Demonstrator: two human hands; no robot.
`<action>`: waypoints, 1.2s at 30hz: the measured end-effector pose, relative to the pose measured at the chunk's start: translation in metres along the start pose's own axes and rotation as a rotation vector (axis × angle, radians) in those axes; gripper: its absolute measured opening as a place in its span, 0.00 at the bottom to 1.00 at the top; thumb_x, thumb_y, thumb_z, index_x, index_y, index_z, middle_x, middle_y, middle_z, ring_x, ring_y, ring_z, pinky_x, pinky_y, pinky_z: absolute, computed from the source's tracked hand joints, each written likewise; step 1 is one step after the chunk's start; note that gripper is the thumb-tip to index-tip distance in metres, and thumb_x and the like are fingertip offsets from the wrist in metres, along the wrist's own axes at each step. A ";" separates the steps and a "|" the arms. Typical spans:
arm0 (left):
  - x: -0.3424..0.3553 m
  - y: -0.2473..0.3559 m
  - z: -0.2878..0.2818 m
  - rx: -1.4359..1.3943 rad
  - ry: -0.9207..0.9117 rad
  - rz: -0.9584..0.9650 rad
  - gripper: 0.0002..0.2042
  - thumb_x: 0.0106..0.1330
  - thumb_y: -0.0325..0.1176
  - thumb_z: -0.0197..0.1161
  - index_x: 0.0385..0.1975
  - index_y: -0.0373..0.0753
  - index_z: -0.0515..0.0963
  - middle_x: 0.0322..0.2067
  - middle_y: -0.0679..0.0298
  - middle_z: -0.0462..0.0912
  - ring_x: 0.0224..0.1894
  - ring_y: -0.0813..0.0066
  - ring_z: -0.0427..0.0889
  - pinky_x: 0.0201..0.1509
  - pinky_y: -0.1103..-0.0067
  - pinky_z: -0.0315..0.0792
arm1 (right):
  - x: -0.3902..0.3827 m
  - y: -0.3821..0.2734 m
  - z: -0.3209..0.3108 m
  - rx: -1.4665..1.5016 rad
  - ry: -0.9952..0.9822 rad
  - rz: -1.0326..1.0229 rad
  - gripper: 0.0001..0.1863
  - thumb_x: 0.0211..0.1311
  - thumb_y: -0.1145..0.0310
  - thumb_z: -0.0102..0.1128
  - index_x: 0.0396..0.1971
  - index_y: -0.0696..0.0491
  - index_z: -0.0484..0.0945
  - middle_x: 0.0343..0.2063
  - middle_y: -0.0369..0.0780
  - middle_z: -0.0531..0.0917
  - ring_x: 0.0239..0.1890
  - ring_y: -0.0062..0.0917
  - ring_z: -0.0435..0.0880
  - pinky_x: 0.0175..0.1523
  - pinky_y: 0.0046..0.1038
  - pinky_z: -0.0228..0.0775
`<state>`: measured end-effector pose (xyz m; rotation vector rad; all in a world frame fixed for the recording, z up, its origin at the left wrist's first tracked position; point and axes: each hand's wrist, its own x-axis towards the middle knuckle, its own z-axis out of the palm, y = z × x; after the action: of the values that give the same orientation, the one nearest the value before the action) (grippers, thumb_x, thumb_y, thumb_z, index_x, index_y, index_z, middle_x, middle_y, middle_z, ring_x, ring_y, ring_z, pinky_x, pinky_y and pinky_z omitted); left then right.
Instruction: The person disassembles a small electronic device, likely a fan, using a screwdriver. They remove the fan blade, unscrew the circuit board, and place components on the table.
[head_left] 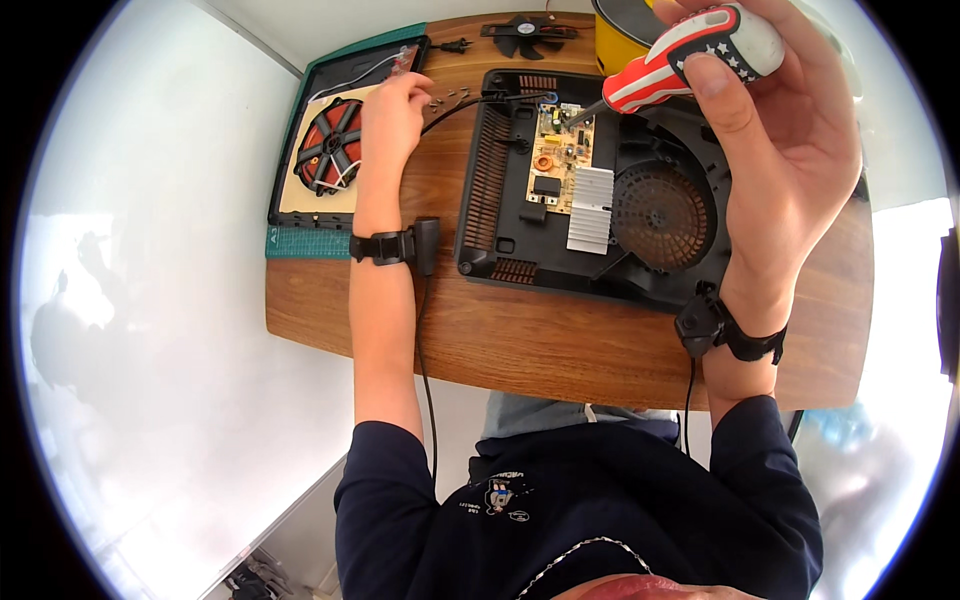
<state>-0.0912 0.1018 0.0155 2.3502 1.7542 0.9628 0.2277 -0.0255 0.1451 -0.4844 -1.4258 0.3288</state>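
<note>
Screwdriver (648,80) first: where is it in the head view?

Up and to the right, in the right hand (785,150). Thumb and fingers wrap its red, white and black handle, and the shaft slants down to the left.

What does the shaft point at?

At the upper part of the circuit board (560,150). Whether the tip touches it, I can't tell.

And what holds the board?

It sits in an open black shell (512,200), with slots along the left side. A finned silver heat sink (590,210) overlaps the board's lower right, and a round grille (660,215) lies to the right of that.

How about the left hand (395,110)?

Its fingers are bent, over the right edge of a black panel (345,75). I can't tell whether they pinch anything. Small screws (452,98) lie just to the right, on the wooden table (500,345).

Anything on the panel?

A round coil (330,145), reddish with dark spokes, on a pale sheet (295,195). Panel and sheet rest on a green mat (310,242).

And at the back?

A plug (452,45), a black fan (525,37), then a yellow bin (615,45) partly behind the screwdriver.
</note>
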 end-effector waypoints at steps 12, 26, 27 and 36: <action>-0.049 0.136 -0.064 -0.170 -0.515 0.391 0.30 0.53 0.31 0.76 0.59 0.38 0.78 0.55 0.57 0.79 0.59 0.54 0.76 0.64 0.68 0.72 | 0.009 -0.021 -0.013 0.016 0.049 -0.019 0.25 0.65 0.76 0.70 0.60 0.64 0.73 0.49 0.47 0.84 0.52 0.28 0.85 0.57 0.27 0.81; -0.076 0.175 -0.011 0.006 -0.709 0.583 0.48 0.50 0.36 0.81 0.73 0.34 0.62 0.67 0.52 0.66 0.69 0.54 0.67 0.73 0.63 0.62 | 0.018 -0.042 -0.033 0.162 0.129 -0.106 0.26 0.64 0.77 0.71 0.60 0.65 0.73 0.47 0.46 0.85 0.50 0.24 0.85 0.51 0.21 0.81; -0.075 0.177 -0.010 0.018 -0.712 0.583 0.48 0.50 0.36 0.80 0.72 0.34 0.62 0.67 0.52 0.67 0.69 0.54 0.68 0.73 0.63 0.62 | 0.018 -0.043 -0.034 0.170 0.142 -0.103 0.26 0.64 0.77 0.71 0.60 0.65 0.73 0.47 0.46 0.85 0.50 0.24 0.85 0.51 0.21 0.81; -0.065 0.185 -0.029 -0.013 -0.708 0.538 0.45 0.49 0.36 0.77 0.71 0.36 0.65 0.66 0.52 0.69 0.66 0.51 0.72 0.69 0.64 0.67 | 0.022 -0.041 -0.047 0.170 0.148 -0.189 0.24 0.64 0.80 0.70 0.59 0.65 0.74 0.46 0.44 0.85 0.47 0.20 0.84 0.50 0.20 0.80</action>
<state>0.0402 -0.0304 0.0835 2.7157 0.8747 0.0904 0.2742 -0.0560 0.1811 -0.2285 -1.2763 0.2537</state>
